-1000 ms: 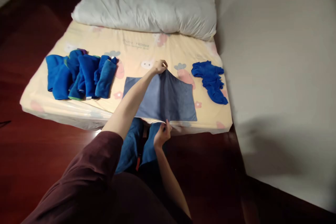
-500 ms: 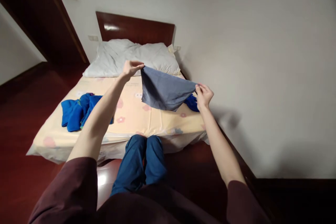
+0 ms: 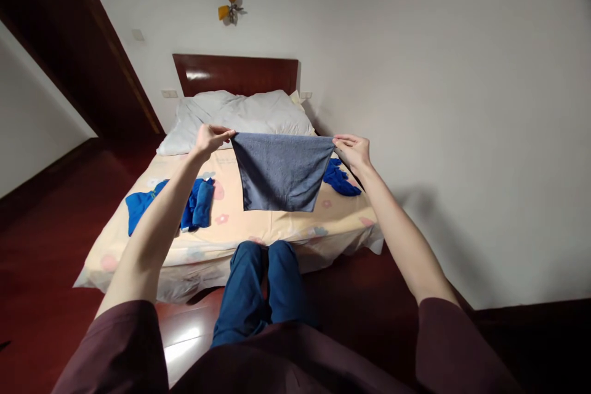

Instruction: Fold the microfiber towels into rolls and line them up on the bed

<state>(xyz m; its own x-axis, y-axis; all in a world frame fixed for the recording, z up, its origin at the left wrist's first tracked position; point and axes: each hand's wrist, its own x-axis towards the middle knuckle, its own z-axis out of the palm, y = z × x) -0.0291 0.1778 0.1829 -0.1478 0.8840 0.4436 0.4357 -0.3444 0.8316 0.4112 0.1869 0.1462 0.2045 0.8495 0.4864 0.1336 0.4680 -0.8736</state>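
A grey-blue towel [image 3: 282, 172] hangs stretched between my two hands, above the bed. My left hand [image 3: 212, 138] pinches its upper left corner, and my right hand [image 3: 354, 150] pinches the upper right one. The top edge runs nearly level, while the lower edge hangs free. Beyond my left forearm lie blue cloths [image 3: 202, 203], partly hidden by the arm, one of them looking rolled or folded. Another crumpled blue cloth [image 3: 340, 178] rests on the bed near my right hand.
The bed has a cream flowered sheet [image 3: 258, 226], grey-white pillows [image 3: 249, 112] and a dark wooden headboard [image 3: 240, 72]. My knees are close to its near edge. A white wall [image 3: 452, 123] stands along the right side, and a wall lamp [image 3: 231, 7] hangs above.
The towel has gone from slanted and partly bunched to level and spread flat. My right hand has risen slightly and my left has moved left and down. The view has tilted up.
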